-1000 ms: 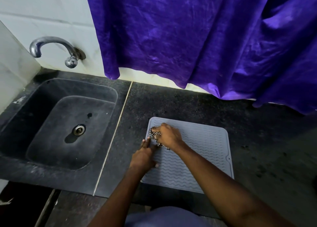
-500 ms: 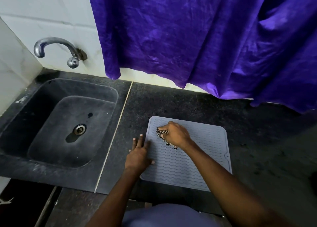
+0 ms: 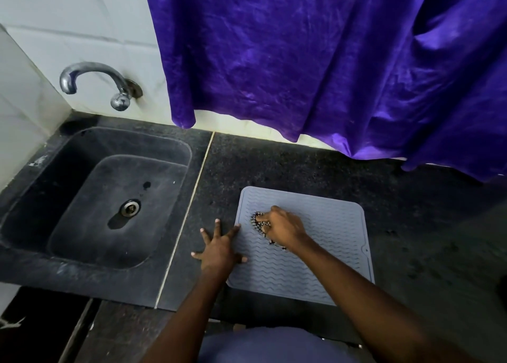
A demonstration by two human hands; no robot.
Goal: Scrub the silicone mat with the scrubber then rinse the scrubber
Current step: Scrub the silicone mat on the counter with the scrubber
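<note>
Grey ribbed silicone mat (image 3: 329,225) mid-scrub.
Right hand (image 3: 284,228), gripping dark beaded scrubber (image 3: 256,221), is drifting centreward; left hand (image 3: 219,248) is splaying flat at nine o'clock.

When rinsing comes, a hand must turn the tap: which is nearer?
Left. The left hand lies right of the tap at the mat's edge; the right hand lies farther right.
</note>
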